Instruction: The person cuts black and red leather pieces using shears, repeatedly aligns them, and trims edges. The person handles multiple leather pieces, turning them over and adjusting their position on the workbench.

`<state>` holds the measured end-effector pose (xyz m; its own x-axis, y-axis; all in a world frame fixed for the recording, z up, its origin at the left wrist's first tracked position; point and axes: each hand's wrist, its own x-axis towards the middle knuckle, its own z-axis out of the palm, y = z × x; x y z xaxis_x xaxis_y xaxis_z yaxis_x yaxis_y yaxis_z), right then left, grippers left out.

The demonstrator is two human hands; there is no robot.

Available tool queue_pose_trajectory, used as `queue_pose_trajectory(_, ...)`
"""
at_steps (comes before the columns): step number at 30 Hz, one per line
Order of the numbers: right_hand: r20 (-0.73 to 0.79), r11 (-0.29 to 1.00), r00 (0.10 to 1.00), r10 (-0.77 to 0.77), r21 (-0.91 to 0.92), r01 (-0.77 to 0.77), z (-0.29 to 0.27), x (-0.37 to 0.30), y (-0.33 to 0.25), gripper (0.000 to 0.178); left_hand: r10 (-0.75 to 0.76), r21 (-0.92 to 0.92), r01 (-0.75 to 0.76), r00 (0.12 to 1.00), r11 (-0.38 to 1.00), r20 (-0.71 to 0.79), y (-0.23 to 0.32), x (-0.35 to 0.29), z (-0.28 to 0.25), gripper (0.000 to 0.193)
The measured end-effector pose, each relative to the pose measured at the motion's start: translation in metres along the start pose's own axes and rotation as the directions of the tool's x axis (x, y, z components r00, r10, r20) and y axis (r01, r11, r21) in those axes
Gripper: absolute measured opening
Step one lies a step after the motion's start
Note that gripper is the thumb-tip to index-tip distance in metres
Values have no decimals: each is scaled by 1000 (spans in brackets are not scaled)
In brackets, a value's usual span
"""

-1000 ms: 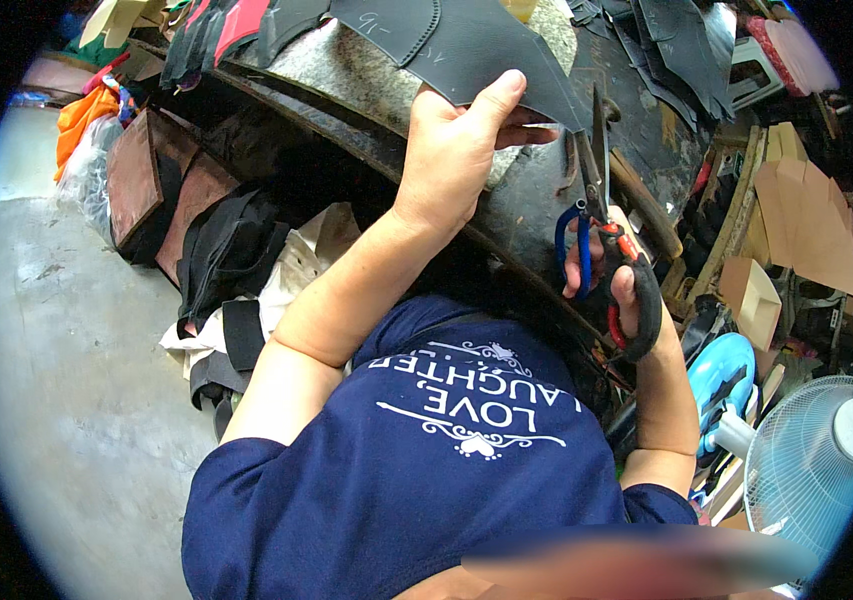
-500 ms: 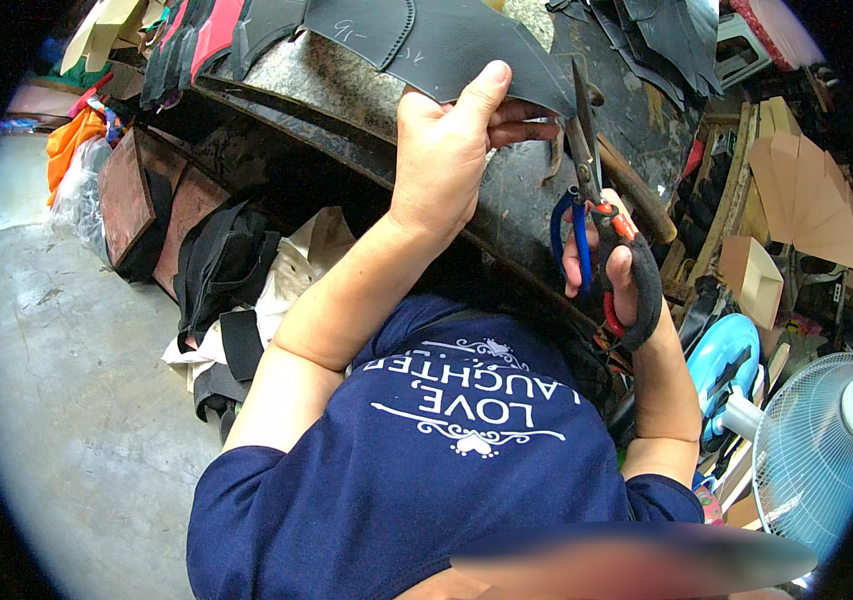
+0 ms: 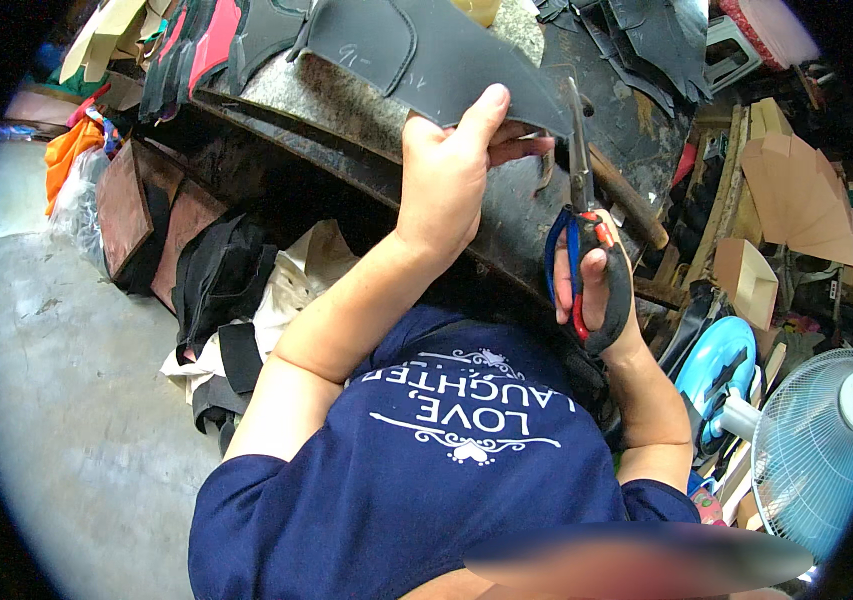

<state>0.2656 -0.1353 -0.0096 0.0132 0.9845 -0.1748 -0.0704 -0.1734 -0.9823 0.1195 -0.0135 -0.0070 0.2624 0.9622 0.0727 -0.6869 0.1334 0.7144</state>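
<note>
A black leather-like piece (image 3: 481, 62) with a curved stitched seam and pale hand marks hangs over the table edge. Its near edge is pinched by my left hand (image 3: 446, 175), thumb on top and fingers beneath. My right hand (image 3: 594, 285) has its fingers through the handles of a pair of scissors (image 3: 580, 165), one handle blue, the other wrapped in black and red. The scissor blades point away from me and look nearly together, beside the right-hand corner of the piece. Whether they touch it, I cannot tell.
A dark worktable (image 3: 611, 125) carries a speckled stone slab (image 3: 346, 105), a wooden-handled tool (image 3: 628, 198) and black cut pieces (image 3: 636, 45). Red-and-black pieces (image 3: 214, 50) lie at the far left. A fan (image 3: 811, 440) stands at right; black bags (image 3: 221, 265) sit below left.
The scissors and my right hand have come slightly toward me and left, and the blades have drawn closer together. My left hand and the black piece have dropped a little nearer.
</note>
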Motion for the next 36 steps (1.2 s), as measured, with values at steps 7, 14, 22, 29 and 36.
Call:
queue_pose_trajectory(7,-203,948,974,-102,-315,34,-76,44,-43,42,-168,113,180,980,977,-109,-2,-27,-26,19)
queue_pose_trajectory(14,-277,92,916,-291,-961,-261,-133,98,-33,47,-56,297,110,981,949,-184,6,-62,-58,41)
queue_pose_trajectory(22,-122,65,868,-482,-993,-103,-109,117,-40,52,24,466,34,993,884,-116,31,-65,-75,33)
queue_pose_trajectory(29,493,-33,608,-622,-793,609,8,129,-63,64,159,865,-392,920,314,359,48,-51,-78,31)
queue_pose_trajectory(36,722,-225,605,-336,-685,693,53,146,-83,43,39,752,-630,771,193,636,95,-13,-110,47)
